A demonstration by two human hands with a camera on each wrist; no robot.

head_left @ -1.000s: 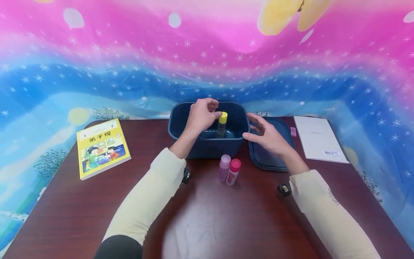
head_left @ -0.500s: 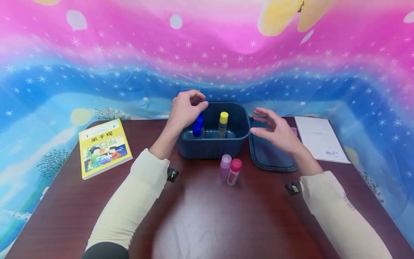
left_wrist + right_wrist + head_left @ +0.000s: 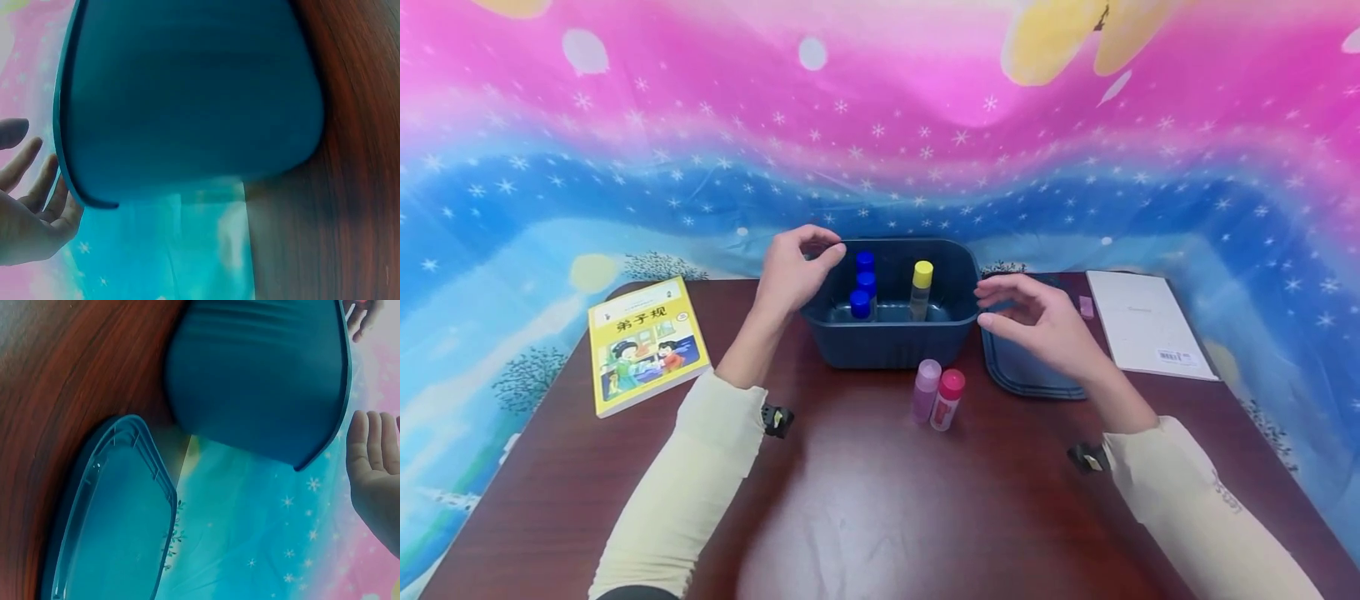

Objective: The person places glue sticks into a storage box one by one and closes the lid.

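Head view: yellow book (image 3: 647, 346) reads 弟子规, left of left hand (image 3: 793, 271).

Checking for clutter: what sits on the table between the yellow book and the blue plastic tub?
Only the left forearm crosses the bare brown table there, in the head view.
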